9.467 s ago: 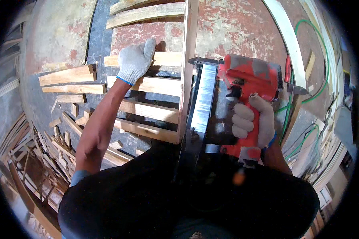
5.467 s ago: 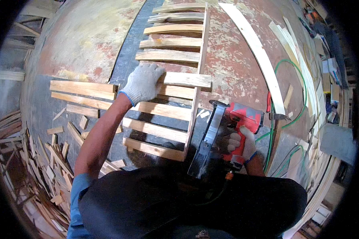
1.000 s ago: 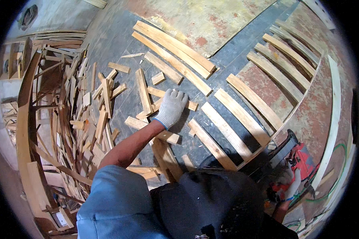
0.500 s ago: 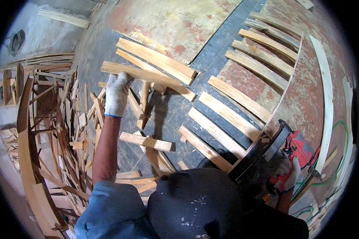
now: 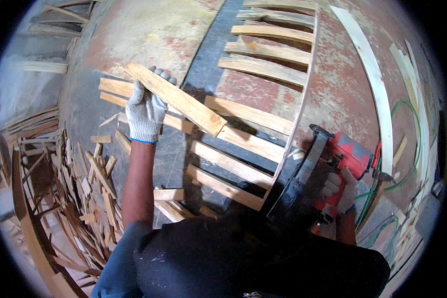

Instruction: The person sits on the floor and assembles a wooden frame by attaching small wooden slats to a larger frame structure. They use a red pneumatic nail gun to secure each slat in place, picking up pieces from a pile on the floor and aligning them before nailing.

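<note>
Right hand (image 5: 346, 188) is curled snug round the handle of one red nail gun (image 5: 352, 150); its lower end is lost in shadow. Left hand (image 5: 146, 113) pinches one wooden board (image 5: 179, 99), raised left of the slatted frame's rail (image 5: 304, 89). Board hides most fingers; tips show. Nine slats visible; far end meets view's edge, can't tell if more.

Fisheye view, black at rim, straight edges bowed. Uneven light: floor panel (image 5: 149, 39) pale and bright, black clothing (image 5: 198, 263) scant in detail. Dark shadows beneath slats (image 5: 261, 70). Outer margins soft.
</note>
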Demonstrator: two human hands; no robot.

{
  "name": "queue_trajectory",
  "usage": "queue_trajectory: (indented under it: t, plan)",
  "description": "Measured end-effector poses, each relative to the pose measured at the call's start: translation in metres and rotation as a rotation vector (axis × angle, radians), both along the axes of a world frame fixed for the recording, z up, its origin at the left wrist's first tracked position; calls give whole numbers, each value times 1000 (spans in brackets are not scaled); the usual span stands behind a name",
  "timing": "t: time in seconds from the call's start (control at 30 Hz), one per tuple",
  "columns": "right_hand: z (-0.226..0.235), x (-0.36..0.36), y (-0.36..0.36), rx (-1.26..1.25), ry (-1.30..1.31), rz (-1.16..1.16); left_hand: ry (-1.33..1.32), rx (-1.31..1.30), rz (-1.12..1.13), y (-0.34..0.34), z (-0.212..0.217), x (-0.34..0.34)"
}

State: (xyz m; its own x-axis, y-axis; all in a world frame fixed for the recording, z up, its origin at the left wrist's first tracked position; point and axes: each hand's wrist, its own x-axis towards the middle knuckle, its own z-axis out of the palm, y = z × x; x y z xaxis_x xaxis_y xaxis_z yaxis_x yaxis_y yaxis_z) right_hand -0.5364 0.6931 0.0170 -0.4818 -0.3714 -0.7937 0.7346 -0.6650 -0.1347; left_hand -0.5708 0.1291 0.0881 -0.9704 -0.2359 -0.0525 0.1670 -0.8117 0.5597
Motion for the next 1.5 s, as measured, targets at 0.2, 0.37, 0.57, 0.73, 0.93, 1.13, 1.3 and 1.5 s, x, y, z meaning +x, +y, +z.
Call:
queue_trajectory:
  t: [0.2, 0.37, 0.57, 0.73, 0.93, 1.13, 1.3, 1.5]
  plan:
    - [-6, 4, 9, -88, 74, 47, -271, -921, 110, 49, 25, -45]
    - [-9, 1, 17, -171, 80, 31, 231, -2186, -109, 150, 4, -73]
    - [10, -4, 10, -188, 163, 75, 325, -2255, -286, 172, -63, -88]
    - [9, -5, 6, -184, 208, 45, 334, -2238, -355, 186, -73, -91]
    - [17, -27, -4, -181, 173, 70, 296, -2236, -438, 191, -77, -93]
    - [19, -34, -9, -137, 246, 106, 299, -2229, -417, 192, -79, -90]
    - [28, -41, -17, -179, 251, 81, 307, -2239, -416, 193, -80, -90]
    - [26, -46, -18, -169, 188, 89, 348, -2250, -363, 193, -81, -89]
